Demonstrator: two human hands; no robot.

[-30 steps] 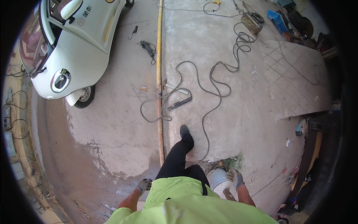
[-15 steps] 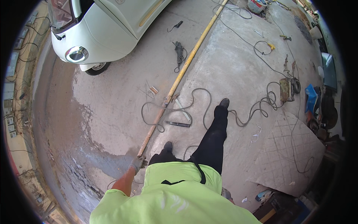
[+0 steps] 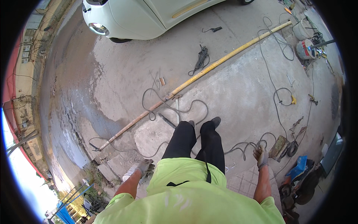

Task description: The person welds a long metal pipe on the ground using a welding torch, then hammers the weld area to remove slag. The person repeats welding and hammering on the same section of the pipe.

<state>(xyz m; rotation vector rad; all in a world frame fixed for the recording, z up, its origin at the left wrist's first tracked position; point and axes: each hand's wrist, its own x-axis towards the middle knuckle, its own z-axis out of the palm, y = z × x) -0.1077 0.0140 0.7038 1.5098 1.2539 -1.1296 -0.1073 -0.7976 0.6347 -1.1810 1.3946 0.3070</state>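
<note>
My left hand (image 3: 145, 167), in a grey glove, hangs above a white bucket (image 3: 128, 175), fingers loosely apart and holding nothing visible. My right gloved hand (image 3: 261, 156) has curled fingers with nothing visible in them, near coiled grey cable (image 3: 244, 146). Between my feet and the white vehicle (image 3: 130, 18), a long yellow, partly rusty pipe (image 3: 227, 56) lies diagonally on the concrete. Beside it are a hammer-like tool (image 3: 178, 108), a dark bar (image 3: 166, 119), a small rusty piece (image 3: 162, 81) and a black corded tool (image 3: 201, 59).
Buckets (image 3: 304, 50) and a yellow plug (image 3: 293, 100) are at the right. A rusty metal box (image 3: 278, 147), blue plastic (image 3: 298, 166) and dark clutter lie right of me. Broken concrete (image 3: 108, 171) and weeds border the lower left, with a wet patch (image 3: 74, 130) beyond.
My body and view have turned rightward, so the pipe now runs diagonally and the buckets show at right. My legs have moved, and my right hand has come back into view.
</note>
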